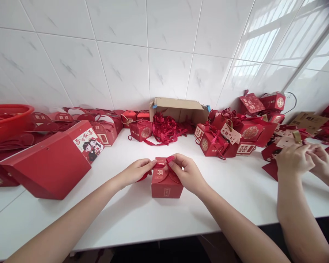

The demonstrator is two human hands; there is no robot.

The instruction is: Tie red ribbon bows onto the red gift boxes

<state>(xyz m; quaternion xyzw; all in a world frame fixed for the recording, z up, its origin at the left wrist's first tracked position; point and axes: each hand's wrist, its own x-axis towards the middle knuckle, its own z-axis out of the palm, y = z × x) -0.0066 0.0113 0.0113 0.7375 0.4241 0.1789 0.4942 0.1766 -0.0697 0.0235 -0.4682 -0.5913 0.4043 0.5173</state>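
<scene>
A small red gift box (166, 187) with pale lettering stands on the white table in front of me. Red ribbon (170, 159) runs over its top. My left hand (135, 171) is at the box's upper left, fingers pinched on the ribbon, with a loose length hanging below them. At the upper right of the box, my right hand (188, 173) pinches another part of the ribbon between thumb and fingers. The fingertips of both hands are close together above the lid.
Behind the box lies a ribbon pile (166, 128) by an open cardboard carton (178, 103). A large red box (55, 160) and a red basin (9, 122) stand left. Finished boxes (212, 143) cluster right, near another person's hands (294, 160). The table's front edge (142, 241) is close.
</scene>
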